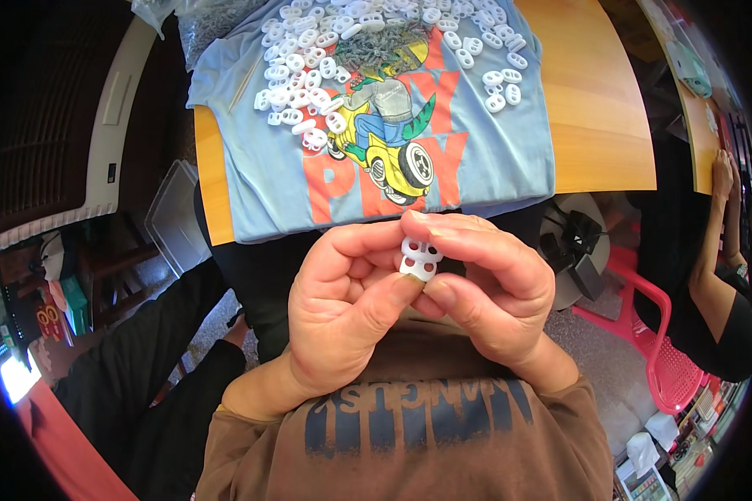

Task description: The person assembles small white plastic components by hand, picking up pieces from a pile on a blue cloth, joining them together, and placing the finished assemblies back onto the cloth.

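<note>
Just off the near edge of the table, my left hand (347,301) and my right hand (493,292) meet in front of my chest. Pinched between their thumbs and fingers is a small white plastic cord lock (419,259) with round holes, both hands gripping it. A pile of similar white two-hole cord lock pieces (297,79) spreads over the far part of a light blue printed T-shirt (267,184). Amid the pile sits a heap of small grey metal springs (380,48).
The shirt lies over a wooden table (602,117). A clear plastic bag (213,29) of grey parts stands at the far left. A thin stick (245,79) lies on the shirt. To the right are a pink chair (656,334) and another person's arm (710,250).
</note>
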`<state>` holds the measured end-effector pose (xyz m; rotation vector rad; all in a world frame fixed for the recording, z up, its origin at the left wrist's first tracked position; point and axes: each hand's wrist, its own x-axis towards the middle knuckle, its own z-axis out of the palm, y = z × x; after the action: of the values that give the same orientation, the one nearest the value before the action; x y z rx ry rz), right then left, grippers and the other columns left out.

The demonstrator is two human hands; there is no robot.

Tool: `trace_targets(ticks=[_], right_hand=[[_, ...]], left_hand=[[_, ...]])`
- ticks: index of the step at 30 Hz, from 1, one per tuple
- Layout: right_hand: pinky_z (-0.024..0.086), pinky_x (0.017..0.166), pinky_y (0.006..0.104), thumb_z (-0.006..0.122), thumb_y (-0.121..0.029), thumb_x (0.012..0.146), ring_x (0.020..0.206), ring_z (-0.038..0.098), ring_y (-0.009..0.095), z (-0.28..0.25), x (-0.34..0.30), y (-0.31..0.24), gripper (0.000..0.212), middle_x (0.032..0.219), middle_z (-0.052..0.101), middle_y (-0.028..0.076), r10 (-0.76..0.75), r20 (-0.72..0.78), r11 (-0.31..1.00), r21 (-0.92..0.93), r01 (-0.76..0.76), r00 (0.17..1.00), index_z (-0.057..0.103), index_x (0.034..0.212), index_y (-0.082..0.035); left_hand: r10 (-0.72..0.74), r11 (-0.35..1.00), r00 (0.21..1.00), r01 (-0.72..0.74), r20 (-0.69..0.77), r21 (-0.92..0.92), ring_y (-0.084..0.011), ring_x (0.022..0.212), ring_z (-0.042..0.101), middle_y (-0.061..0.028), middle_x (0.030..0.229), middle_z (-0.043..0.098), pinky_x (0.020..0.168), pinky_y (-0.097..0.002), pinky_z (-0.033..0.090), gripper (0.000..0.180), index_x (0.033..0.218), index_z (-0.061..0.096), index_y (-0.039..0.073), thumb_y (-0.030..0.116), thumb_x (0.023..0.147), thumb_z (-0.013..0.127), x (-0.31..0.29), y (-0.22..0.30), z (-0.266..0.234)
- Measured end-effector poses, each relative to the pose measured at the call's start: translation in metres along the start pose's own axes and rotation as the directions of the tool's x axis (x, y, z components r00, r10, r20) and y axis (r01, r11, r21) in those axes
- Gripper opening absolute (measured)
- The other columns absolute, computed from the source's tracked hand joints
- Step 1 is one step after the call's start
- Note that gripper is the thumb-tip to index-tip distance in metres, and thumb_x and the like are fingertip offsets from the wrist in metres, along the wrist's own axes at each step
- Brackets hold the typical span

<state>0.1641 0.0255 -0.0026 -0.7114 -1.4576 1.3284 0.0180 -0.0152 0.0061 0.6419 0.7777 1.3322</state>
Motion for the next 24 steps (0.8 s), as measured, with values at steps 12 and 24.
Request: trace_targets(ticks=[12, 24], right_hand=[[0.048, 0.080, 0.0310, 0.068, 0.004, 0.070, 0.094, 0.062, 0.024, -0.0004, 0.0008, 0.0054, 0.035, 0.103, 0.063, 0.013, -0.049, 0.007, 0.998, -0.048, 0.050, 0.999, 0.061, 0.105, 0.001], [0.047, 0.081, 0.0325, 0.066, 0.000, 0.073, 0.096, 0.060, 0.026, -0.0042, 0.0081, 0.0072, 0.035, 0.106, 0.062, 0.014, -0.111, 0.065, 0.991, -0.070, 0.115, 0.992, 0.060, 0.108, 0.000]], left_hand=[[0.060, 0.998, 0.997, -0.059, 0.055, -0.009, -0.0167, 0.087, 0.061, -0.0158, 0.104, 0.056, 0.079, -0.0285, 0.052, 0.032, 0.119, 0.042, -0.001, -0.002, 0.088, 0.050, -0.0012, -0.0051, -0.0045], [0.044, 0.996, 0.996, -0.038, 0.073, -0.082, -0.0167, 0.086, 0.061, -0.0149, 0.106, 0.057, 0.078, -0.0289, 0.052, 0.031, 0.117, 0.044, 0.001, -0.002, 0.087, 0.052, 0.0017, -0.0060, -0.0053]])
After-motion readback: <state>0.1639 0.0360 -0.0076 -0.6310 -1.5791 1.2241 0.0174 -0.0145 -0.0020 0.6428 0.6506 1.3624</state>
